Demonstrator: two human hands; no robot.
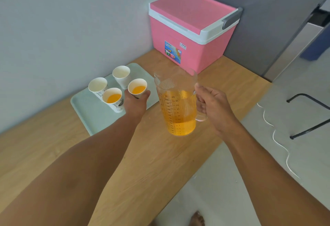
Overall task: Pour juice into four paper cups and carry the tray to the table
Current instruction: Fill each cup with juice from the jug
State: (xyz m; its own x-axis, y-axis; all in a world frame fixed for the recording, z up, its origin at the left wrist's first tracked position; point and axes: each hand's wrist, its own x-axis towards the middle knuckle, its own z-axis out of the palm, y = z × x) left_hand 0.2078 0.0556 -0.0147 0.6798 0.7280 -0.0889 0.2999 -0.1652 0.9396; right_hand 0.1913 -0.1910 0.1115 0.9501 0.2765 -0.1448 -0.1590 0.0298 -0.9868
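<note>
Two of four cups filled; pitcher held upright off the counter.

The right hand (212,106) grips the handle of the clear measuring pitcher (176,104), fingers curled round it; the pitcher holds orange juice to somewhat over half its height and hangs above the wooden counter (160,163), just right of the pale green tray (84,108). The left hand (136,102) holds the near-right paper cup (137,88) from below, thumb and fingers wrapped around its lower wall; this cup contains juice. The near-left cup (113,99) also contains juice. The two far cups, far-left cup (97,85) and far-right cup (121,74), show white interiors only. All four cups are clustered close together over the tray. A pink cooler box (191,27) stands in the corner behind the tray.
</note>
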